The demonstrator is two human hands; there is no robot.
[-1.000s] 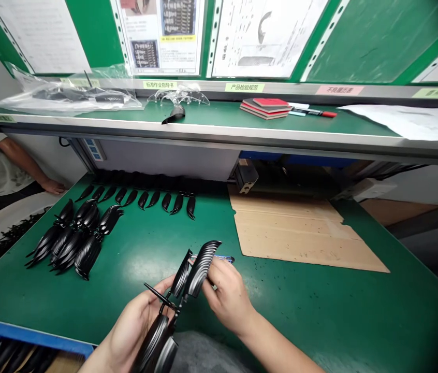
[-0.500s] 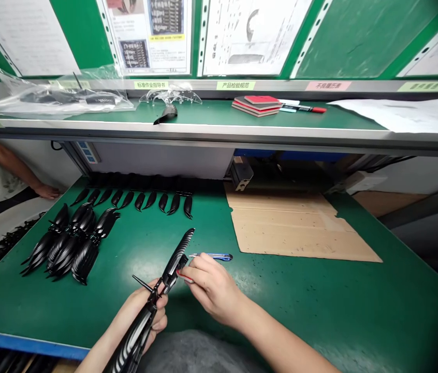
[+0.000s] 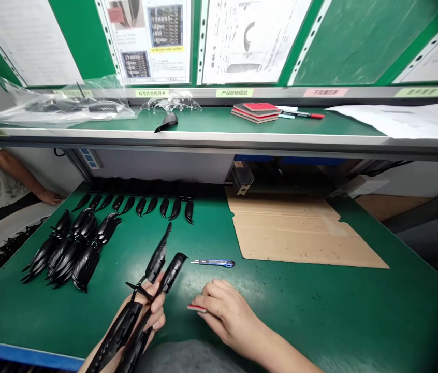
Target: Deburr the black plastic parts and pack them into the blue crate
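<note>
My left hand (image 3: pixel 149 310) is closed around a black moulded plastic frame of ribbed curved parts (image 3: pixel 160 264), gripping it at its middle sprue; two parts stick up and forward, others hang toward me. My right hand (image 3: pixel 224 311) rests on the green table (image 3: pixel 289 295) just right of it, fingers curled on a small red and white piece (image 3: pixel 196 308). A blue utility knife (image 3: pixel 215 263) lies on the table a short way beyond my right hand. The right hand does not touch the black frame.
A pile of black ribbed parts (image 3: pixel 69 251) lies at the left, with a row of single curved parts (image 3: pixel 141 204) behind it. Flat cardboard (image 3: pixel 296 228) lies at the right. A shelf (image 3: pixel 219 127) spans above. Another person's arm (image 3: pixel 28 181) is at the far left.
My right hand let go of the black frame and drew back toward me onto the table. My left hand turned the frame, so two parts now show spread apart.
</note>
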